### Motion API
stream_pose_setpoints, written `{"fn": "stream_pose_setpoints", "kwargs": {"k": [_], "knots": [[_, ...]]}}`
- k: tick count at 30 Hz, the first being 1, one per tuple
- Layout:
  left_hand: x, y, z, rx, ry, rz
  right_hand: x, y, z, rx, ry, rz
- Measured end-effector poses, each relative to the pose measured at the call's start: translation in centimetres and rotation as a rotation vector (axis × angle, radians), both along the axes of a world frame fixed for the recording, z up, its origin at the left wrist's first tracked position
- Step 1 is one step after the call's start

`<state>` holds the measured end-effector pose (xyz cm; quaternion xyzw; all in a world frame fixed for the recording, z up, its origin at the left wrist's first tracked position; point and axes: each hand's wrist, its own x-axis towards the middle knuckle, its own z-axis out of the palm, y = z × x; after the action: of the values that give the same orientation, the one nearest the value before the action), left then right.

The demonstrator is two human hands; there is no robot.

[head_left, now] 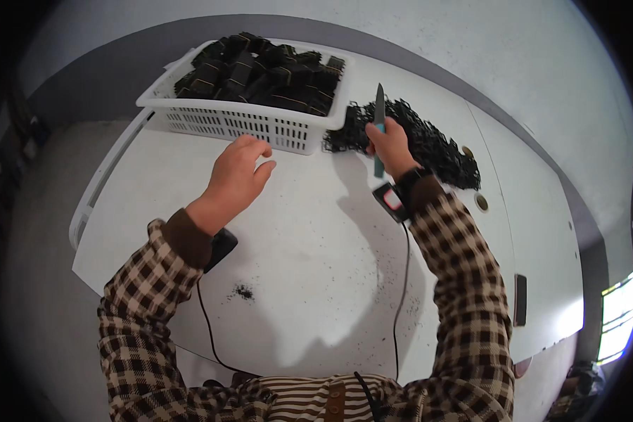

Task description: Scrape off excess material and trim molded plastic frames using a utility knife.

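Right hand: the right hand (389, 144) is gripping a knife (379, 121) in a closed fist right of centre, blade pointing up the frame.
Left hand: the left hand (238, 174) is hovering at centre, fingers loosely curled, holding nothing.
Arms: checked sleeves are rising from the lower edge.
Mesh: a black mesh pile (429, 144) is lying behind the knife, touching it.
Basket: a white basket (239, 121) of dark bundles is sitting upper left.
Table: a white table (309, 239), speckled with dark crumbs, is standing against a grey wall.
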<state>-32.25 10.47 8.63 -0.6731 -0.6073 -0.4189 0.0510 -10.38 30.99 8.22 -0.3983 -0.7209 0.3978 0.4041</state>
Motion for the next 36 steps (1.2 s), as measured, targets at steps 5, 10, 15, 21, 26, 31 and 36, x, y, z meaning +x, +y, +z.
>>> {"fn": "stream_pose_setpoints", "kwargs": {"k": [5, 10, 15, 21, 26, 31, 36], "knots": [[-5.8, 4.3, 1.0, 0.139, 0.088, 0.136, 0.0, -7.2, 2.7, -0.083, -0.025, 0.204], [-12.9, 7.5, 2.1, 0.086, 0.219, 0.421, 1.5, -12.0, 3.0, -0.226, -0.068, 0.290], [-15.5, 10.0, 5.5, -0.212, 0.083, 0.702, 4.2, -13.8, 2.7, -0.364, -0.060, 0.259], [-18.2, 13.0, 5.6, -0.385, 0.008, 0.758, 6.8, -15.1, 2.2, -0.436, -0.090, 0.232], [-19.2, 10.9, 4.9, -0.236, -0.177, 0.674, 9.7, -17.7, 1.7, -0.459, -0.051, 0.201], [-18.3, 5.1, 3.3, -0.007, -0.883, 0.314, 12.3, -22.1, 0.8, -0.485, -0.145, 0.218], [-14.0, -5.5, 1.1, -0.123, -1.293, -0.265, 15.8, -28.5, -3.2, -0.523, -0.334, 0.098]]}}
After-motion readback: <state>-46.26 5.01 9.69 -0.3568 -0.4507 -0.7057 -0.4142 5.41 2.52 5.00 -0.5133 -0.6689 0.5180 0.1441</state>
